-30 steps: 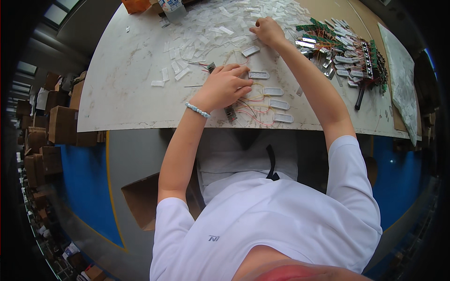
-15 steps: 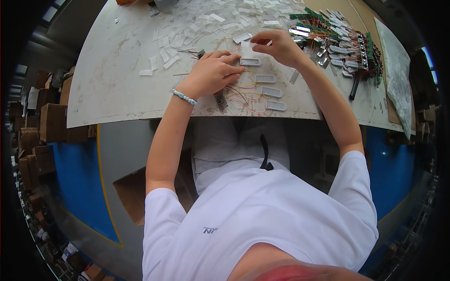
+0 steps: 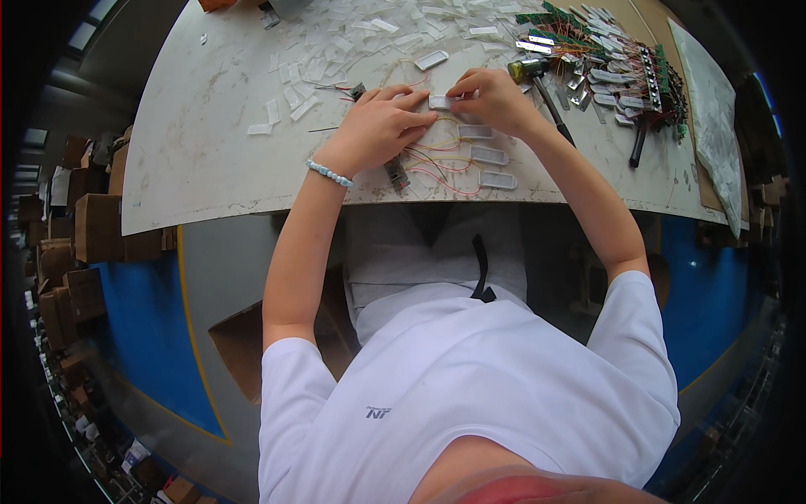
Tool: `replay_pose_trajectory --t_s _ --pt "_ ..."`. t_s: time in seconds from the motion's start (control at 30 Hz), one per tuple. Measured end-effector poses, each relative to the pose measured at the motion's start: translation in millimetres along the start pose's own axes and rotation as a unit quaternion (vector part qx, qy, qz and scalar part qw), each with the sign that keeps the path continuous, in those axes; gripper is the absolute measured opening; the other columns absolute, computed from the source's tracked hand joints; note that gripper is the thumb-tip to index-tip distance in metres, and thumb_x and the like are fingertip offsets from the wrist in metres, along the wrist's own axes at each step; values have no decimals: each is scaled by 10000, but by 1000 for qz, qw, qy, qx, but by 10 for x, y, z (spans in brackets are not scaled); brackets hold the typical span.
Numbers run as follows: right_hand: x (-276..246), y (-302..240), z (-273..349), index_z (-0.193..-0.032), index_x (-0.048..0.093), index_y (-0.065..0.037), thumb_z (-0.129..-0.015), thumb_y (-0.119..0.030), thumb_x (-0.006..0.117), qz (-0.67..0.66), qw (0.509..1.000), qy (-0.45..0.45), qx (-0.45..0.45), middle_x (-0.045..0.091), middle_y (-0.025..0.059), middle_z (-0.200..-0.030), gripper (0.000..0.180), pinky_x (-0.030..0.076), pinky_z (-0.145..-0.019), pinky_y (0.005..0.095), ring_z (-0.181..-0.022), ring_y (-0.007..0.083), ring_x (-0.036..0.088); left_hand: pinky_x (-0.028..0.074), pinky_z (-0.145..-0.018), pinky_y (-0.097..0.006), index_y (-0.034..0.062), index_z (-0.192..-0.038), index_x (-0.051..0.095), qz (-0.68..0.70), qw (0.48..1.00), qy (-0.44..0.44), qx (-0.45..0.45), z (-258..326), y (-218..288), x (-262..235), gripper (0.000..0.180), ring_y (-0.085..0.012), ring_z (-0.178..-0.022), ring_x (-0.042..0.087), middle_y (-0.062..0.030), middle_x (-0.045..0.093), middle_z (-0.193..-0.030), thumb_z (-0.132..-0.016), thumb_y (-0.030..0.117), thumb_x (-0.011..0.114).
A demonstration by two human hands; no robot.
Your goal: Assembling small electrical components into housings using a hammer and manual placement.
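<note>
The right hand point(image 3: 495, 99) has drawn back from the far pile and now meets the left hand point(image 3: 378, 126) over the pale tabletop point(image 3: 210, 160). Both hands pinch one small clear rectangular plastic piece point(image 3: 440, 102) between their fingertips, just above the thin red and yellow wires point(image 3: 437, 160). Three like pieces point(image 3: 487, 155) lie nearer the edge. A steady fingertip grip, squarely aligned, likely serves best; the black-handled hammer point(image 3: 546, 88) rests beside.
</note>
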State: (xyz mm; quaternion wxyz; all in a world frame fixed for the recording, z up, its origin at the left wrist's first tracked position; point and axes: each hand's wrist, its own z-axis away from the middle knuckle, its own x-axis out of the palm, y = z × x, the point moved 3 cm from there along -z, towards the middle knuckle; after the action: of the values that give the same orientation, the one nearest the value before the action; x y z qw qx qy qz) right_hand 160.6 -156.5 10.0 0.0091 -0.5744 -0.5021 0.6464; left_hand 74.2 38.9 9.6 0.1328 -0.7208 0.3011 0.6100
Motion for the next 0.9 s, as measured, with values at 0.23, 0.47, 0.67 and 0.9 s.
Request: replay_pose_trajectory --t_s 0.23,0.47,0.67,0.9 --pt "27 -44 -17 -959 761 -11 -730 -126 771 7 999 -1 31 727 167 -905 256 540 -746 348 -815 278 701 378 -1069 -420 234 -1230 699 14 1000 13 0 18 -24 8 295 -244 -1336 464 -30 567 -1419 -954 282 609" --pt "-66 -22 45 -1049 744 -31 -761 -172 795 32 999 21 33 704 127 -986 325 527 -782 348 -872 257 671 376 -1073 -421 240 -1237 700 17 1000 15 4 -50 -21 24 299 -250 -1336 464 -37 568 -1419 -954 271 610" --pt "-699 -224 823 -1222 613 -84 -819 -254 760 346 923 137 98 688 134 -1003 460 528 -818 409 -922 321 661 375 -1072 -410 218 -1223 709 31 999 24 -7 41 -44 -10 291 -258 -1328 468 -40 576 -1409 -948 254 619" --pt "-949 348 1282 -1216 591 -34 -839 -176 712 160 945 -25 283 664 109 -940 421 525 -774 410 -810 236 648 375 -1074 -417 213 -1220 710 38 999 24 -4 4 -4 6 288 -263 -1324 472 -40 576 -1407 -947 237 622"
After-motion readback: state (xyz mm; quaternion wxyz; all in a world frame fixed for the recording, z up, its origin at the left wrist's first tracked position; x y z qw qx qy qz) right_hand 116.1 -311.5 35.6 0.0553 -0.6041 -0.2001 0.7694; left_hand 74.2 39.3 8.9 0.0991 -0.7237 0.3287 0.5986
